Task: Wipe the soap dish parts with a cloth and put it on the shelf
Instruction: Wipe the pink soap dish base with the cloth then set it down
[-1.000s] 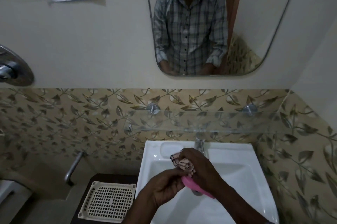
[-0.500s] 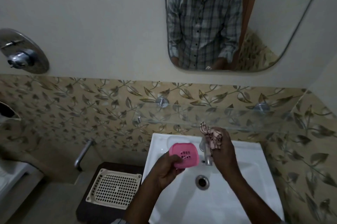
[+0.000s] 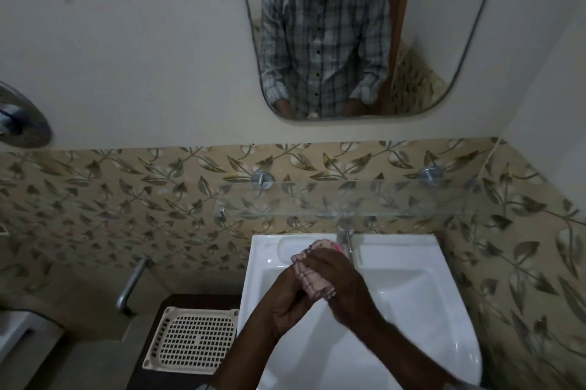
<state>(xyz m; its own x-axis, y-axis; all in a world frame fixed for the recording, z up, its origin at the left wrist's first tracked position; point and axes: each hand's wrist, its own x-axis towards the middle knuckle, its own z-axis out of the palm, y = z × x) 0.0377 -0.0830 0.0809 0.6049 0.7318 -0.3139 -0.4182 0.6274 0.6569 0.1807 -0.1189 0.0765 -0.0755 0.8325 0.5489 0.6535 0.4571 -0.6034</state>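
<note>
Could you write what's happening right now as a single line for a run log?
stage: wiping | left hand: holds pink soap dish part, mostly hidden | right hand: presses checked cloth on it | over sink | glass shelf: bare

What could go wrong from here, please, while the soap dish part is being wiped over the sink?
1. The pink soap dish part is almost wholly wrapped in the cloth between the left hand and right hand; it might slip into the sink.
2. The tap stands right behind the hands; a knock seems possible.
3. The glass shelf is transparent, so its edge might be misjudged.
</note>
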